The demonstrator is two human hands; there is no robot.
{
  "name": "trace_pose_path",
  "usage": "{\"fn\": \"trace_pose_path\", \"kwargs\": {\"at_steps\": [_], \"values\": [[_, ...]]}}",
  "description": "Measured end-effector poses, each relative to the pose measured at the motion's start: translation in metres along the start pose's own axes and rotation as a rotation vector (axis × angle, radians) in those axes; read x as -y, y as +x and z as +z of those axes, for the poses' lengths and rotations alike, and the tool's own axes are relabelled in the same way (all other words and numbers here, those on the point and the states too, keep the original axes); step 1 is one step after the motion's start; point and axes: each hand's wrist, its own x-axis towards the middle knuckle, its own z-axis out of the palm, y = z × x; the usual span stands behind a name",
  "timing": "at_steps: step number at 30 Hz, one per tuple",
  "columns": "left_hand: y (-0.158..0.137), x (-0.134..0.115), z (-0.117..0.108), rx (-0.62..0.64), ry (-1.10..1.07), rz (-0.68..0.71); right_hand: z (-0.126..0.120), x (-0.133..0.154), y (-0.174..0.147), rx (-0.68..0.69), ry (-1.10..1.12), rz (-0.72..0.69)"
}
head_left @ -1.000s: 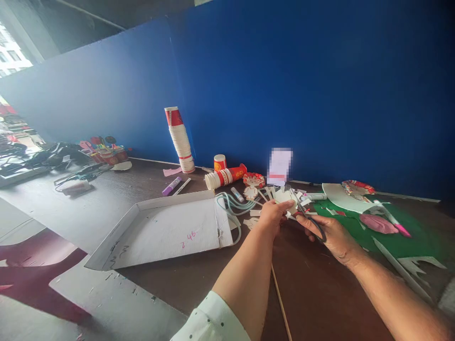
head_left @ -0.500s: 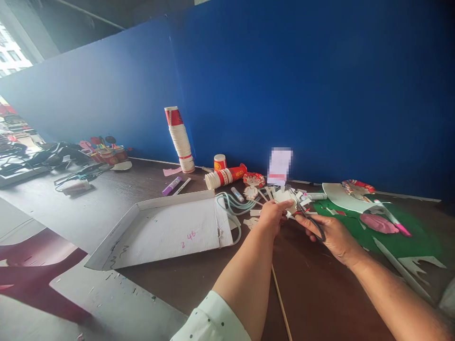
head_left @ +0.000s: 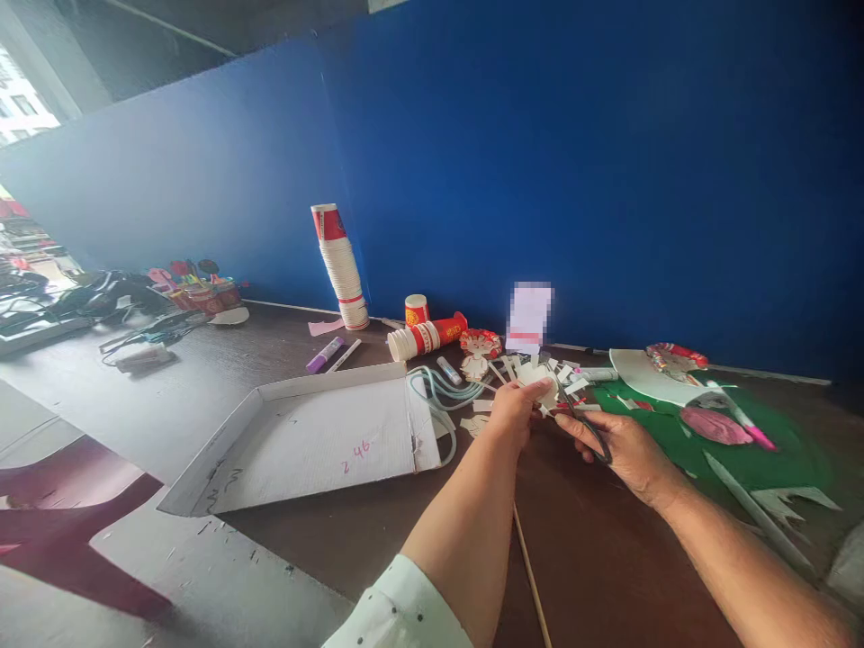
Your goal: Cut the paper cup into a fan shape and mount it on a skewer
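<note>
My left hand [head_left: 514,412] pinches a white paper piece [head_left: 540,382] whose edge is cut into narrow strips that fan outward; it resembles a splayed paper cup. My right hand [head_left: 617,447] is closed round the dark handles of a pair of scissors [head_left: 594,439]. The blades reach up and left against the paper strips, and their tips are hard to make out there. Close to my left hand lies a cut paper cup with curled red strips [head_left: 481,344]. Loose white scraps lie around both hands.
A white cardboard tray [head_left: 310,441] lies left. Behind it stand stacked paper cups [head_left: 341,270], with more cups [head_left: 428,337] lying sideways. A purple marker [head_left: 325,355], pale cable [head_left: 438,391], green patch [head_left: 675,450], pink marker [head_left: 760,436] and thin stick [head_left: 530,576] surround my arms. A blue partition [head_left: 573,162] rises behind.
The scissors and my right hand have shifted slightly left along the paper strips. My left hand keeps its grip on the paper, and the whole view has moved a little.
</note>
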Motion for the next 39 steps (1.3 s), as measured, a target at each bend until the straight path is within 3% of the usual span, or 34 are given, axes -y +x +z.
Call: {"fn": "trace_pose_path", "kwargs": {"at_steps": [19,30,39], "values": [[-0.001,0.001,0.002,-0.001,0.074,-0.009,0.0,0.004,0.0,-0.036,0.073,0.062],[0.004,0.005,0.0,0.024,0.058,0.016,-0.001,-0.015,0.008,-0.033,-0.053,0.036],[0.001,0.002,-0.001,0.02,-0.063,0.046,-0.001,-0.007,0.003,-0.163,-0.059,0.051]]}}
